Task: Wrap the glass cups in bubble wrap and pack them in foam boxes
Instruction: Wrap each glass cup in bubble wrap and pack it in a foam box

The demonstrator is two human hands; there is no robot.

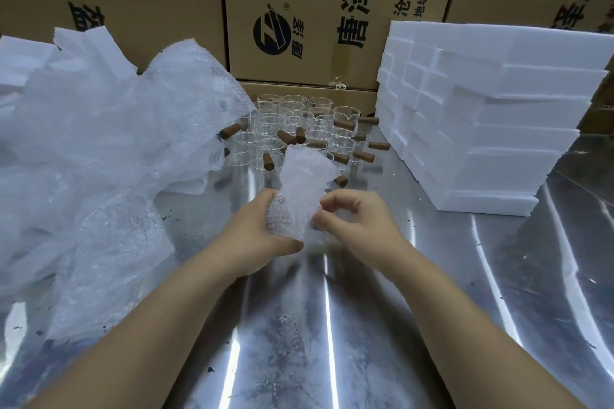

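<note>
A bubble-wrapped bundle (300,189) stands upright over the steel table, a loose flap of wrap rising above it. My left hand (262,236) grips the bundle from the left and below. My right hand (352,219) pinches the wrap's right edge between thumb and curled fingers. The cup inside is hidden by the wrap. Behind the bundle stand several clear glass cups with brown wooden handles (299,123). A stack of white foam boxes (481,123) rises at the right.
A big heap of loose bubble wrap (99,149) covers the table's left side, with foam pieces (20,60) behind it. Cardboard cartons (299,10) wall off the back. The shiny steel table (332,325) stretches toward me.
</note>
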